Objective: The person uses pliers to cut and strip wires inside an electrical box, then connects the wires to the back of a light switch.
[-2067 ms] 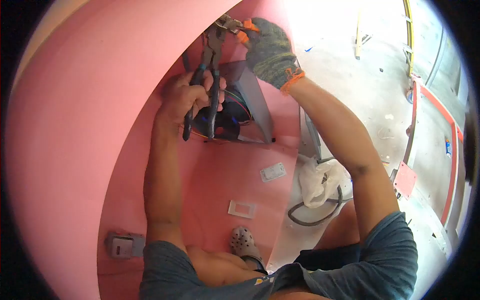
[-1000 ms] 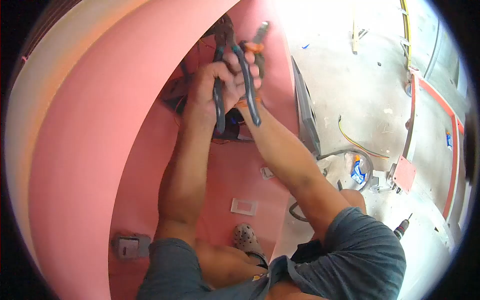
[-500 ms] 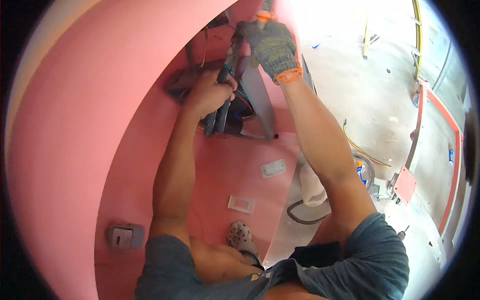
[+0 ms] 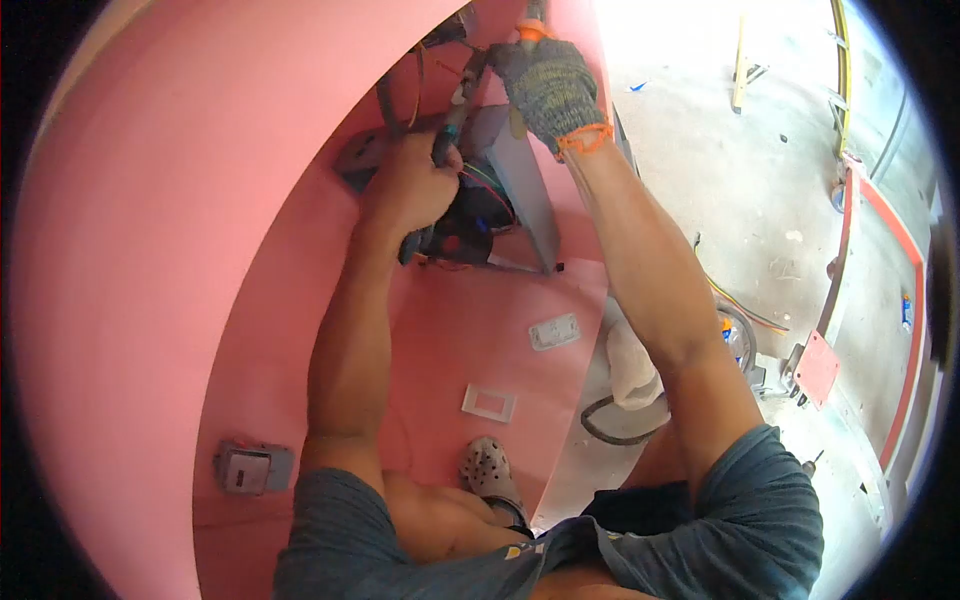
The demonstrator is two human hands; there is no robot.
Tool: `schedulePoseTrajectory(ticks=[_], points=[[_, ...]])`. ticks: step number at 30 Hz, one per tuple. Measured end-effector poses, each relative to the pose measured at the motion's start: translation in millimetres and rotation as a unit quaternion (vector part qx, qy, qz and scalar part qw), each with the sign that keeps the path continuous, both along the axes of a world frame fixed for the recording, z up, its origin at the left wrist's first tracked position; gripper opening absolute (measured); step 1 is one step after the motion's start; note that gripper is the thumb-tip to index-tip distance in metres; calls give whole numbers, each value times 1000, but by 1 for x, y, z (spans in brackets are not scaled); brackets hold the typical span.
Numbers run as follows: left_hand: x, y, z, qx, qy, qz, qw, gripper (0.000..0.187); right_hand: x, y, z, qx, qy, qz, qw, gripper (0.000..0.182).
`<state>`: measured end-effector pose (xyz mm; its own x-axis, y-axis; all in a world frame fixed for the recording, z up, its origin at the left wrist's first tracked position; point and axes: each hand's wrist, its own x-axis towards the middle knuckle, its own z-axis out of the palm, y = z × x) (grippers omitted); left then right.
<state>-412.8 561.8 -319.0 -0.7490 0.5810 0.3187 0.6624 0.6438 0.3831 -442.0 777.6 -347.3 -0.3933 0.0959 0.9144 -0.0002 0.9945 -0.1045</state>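
Note:
My bare left hand (image 4: 412, 185) is closed around the dark handles of a pair of pliers (image 4: 464, 100), whose head points up toward the gloved hand. My right hand (image 4: 552, 95), in a grey knit glove with an orange cuff, is closed at the top of the recess. From its far side sticks a grey and orange piece (image 4: 535, 32); I cannot tell what it is. Below the hands, a grey metal box (image 4: 522, 185) stands with wires and a dark inside showing. Thin loose wires (image 4: 419, 85) hang behind my left hand.
A curved pink wall (image 4: 130, 250) fills the left. On the pink floor lie a white frame (image 4: 467, 402) and a white plate (image 4: 555, 331). A grey socket box (image 4: 253, 468) sits lower left. To the right are a hose (image 4: 590, 425), wires (image 4: 745, 305) and a ladder (image 4: 840, 90).
The pliers' handles, spread apart before, are now mostly hidden behind my left hand and look closer together. My left hand has shifted slightly, and the whole view has moved a little.

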Motion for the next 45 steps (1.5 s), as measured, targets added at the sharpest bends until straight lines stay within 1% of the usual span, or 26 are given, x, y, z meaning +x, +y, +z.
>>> schedulePoseTrajectory(ticks=[2, 3, 4, 5, 6, 7, 8, 9, 11, 13, 14, 15, 16, 18, 22, 25, 27, 31, 34, 37, 39, 40, 42, 43, 44, 45], points=[[-3, -8, -13, 62, -137, -50, 987, 28, 30, -11, 13, -15, -58, 16, 998, 22], [2, -16, -15, 62, -138, -44, 988, 28, 45, -18, 15, -29, -118, 32, 992, 23], [9, -26, -14, 149, -328, -99, 927, 36, 49, -20, 7, -30, -117, 37, 992, 23], [22, -35, -10, 230, -502, -150, 820, 45, 51, -18, -7, -123, -65, 131, 982, 17], [36, -45, -2, 211, -510, -136, 823, 54, 53, -20, -23, -216, -12, 220, 951, 21], [32, -56, -2, 209, -510, -136, 823, 54, 56, -26, -38, -218, -11, 219, 951, 21], [23, -71, -4, 192, -525, -131, 819, 55, 62, -34, -55, -459, 2, 473, 752, 20], [16, -85, -5, 174, -541, -123, 813, 56, 71, -44, -70, -627, 16, 651, 428, 20], [3, -108, 1, 202, -537, -132, 809, 58, 87, -70, -86, -625, -27, 653, 428, 21], [-15, -123, 7, 245, -481, -89, 837, 56, 85, -90, -87, -618, -71, 653, 432, 25], [-17, -121, 10, 242, -481, -88, 838, 56, 79, -101, -84, -667, -101, 685, 273, 27], [-17, -120, 14, 225, -426, -28, 876, 55, 75, -112, -83, -697, -130, 697, 105, 29], [-18, -120, 17, 207, -367, 33, 906, 53, 67, -118, -84, -697, -131, 698, 103, 29], [-25, -118, 15, 191, -345, 46, 918, 53, 48, -125, -82, -606, -136, 784, 30, 32], [-36, -120, 8, 168, -330, 67, 926, 56, 43, -132, -66, -649, -89, 755, 37, 36], [-33, -116, 7, 169, -314, 65, 932, 60, 40, -134, -62, -668, -60, 739, 70, 36], [-27, -111, 10, 172, -306, 74, 933, 60, 41, -132, -57, -656, -71, 739, 133, 30], [-24, -113, 14, 133, -284, 80, 946, 59, 34, -136, -58, -675, -75, 713, 173, 40], [-13, -107, 24, 52, -260, 67, 962, 57, 39, -137, -57, -711, -52, 667, 219, 30], [-9, -99, 21, 49, -265, 12, 963, 59, 47, -127, -54, -733, -35, 631, 252, 25], [-7, -84, 15, 45, -245, 22, 968, 60, 56, -103, -48, -701, -228, 488, 468, 24], [-5, -75, 13, 40, -225, 32, 973, 61, 57, -97, -49, -700, -228, 486, 471, 24], [0, -57, 17, 31, -224, 40, 973, 60, 58, -85, -50, -648, -209, 464, 567, 23], [2, -51, 19, 17, -222, 53, 973, 60, 56, -77, -55, -647, -210, 461, 570, 23], [0, -47, 17, 19, -223, 49, 973, 60, 54, -69, -61, -439, -195, 386, 788, 25], [-2, -44, 13, 51, -212, 34, 975, 60, 51, -62, -66, -188, -163, 274, 929, 27]])
